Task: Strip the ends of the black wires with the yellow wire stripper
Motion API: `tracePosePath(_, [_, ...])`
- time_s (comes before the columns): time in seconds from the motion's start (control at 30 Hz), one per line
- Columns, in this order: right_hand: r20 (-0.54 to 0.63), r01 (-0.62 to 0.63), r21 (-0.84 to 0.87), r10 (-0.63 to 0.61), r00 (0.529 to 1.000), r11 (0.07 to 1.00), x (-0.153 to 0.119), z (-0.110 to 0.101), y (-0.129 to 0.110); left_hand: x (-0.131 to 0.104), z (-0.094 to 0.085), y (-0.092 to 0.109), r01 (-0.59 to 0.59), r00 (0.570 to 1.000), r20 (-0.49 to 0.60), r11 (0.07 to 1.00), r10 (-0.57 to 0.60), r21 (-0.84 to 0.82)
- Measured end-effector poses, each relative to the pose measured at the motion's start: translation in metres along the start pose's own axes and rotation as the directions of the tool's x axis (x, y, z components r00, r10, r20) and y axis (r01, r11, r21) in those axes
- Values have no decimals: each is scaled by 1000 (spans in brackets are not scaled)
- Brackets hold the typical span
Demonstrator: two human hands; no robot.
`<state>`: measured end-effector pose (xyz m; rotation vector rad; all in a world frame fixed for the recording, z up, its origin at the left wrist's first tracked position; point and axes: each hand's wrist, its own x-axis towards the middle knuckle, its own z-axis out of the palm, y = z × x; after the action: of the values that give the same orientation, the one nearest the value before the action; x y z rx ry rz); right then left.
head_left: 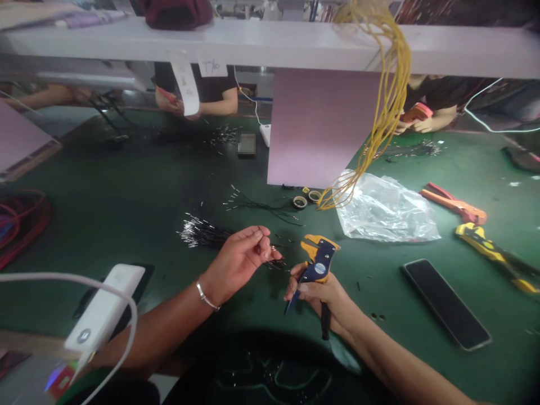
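Head view: left hand [242, 260], silver bracelet [206, 297] at its wrist, grip drawn closed, thumb against fingers; too fine to tell whether a wire sits between them. Right hand [323, 295] has its grip wrapped around one blue-and-yellow wire stripper [318, 261], jaws up and parted, just beside the left fingertips. Dark wire bundle [206, 232], silver-tipped, lies on the green bench [147, 219] beyond the left hand, which hides its right end; strands too many to count. Smaller spread of loose wires [265, 207] farther off. Tape rolls, two: one [299, 202], other [314, 196], side by side. Yellow wires [390, 95] hang from the white shelf [253, 48], crossing the one upright pink panel [320, 124] and overlapping one clear plastic bag [388, 211]. Right side, hand tools, two: orange-red cutter [458, 203], yellow-and-black tool [495, 253]; one dark phone [445, 304] nearer. Small dark discs [378, 316], two, by the right forearm. Left side: one white power bank [107, 306], a white cable [134, 320] looping over the left forearm. Red coil [21, 225] at the left edge. Across the bench, co-workers' hands at work, one pair [179, 106] partly behind a hanging paper strip [185, 84].
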<state>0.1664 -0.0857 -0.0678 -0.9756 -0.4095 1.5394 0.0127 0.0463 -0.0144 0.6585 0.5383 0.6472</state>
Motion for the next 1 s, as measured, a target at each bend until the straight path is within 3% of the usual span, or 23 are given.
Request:
tracePosePath(0.17, [46, 8, 14, -9, 999, 1000, 5, 14, 2, -1, 1, -6, 9, 1000, 20, 1000, -9, -15])
tracePosePath(0.47, [-5, 69, -18, -69, 998, 997, 4, 23, 1, -1, 1, -15, 22, 999, 30, 999, -22, 26])
tracePosePath(0.73, [-139, 177, 17, -173, 975, 984, 7, 14, -8, 4, -10, -10, -2, 975, -206, 934, 81, 358])
tracePosePath(1.0, [-212, 211, 41, -198, 957, 977, 12, 4, -17, 6, -14, 1, 122, 963, -264, 964, -58, 235])
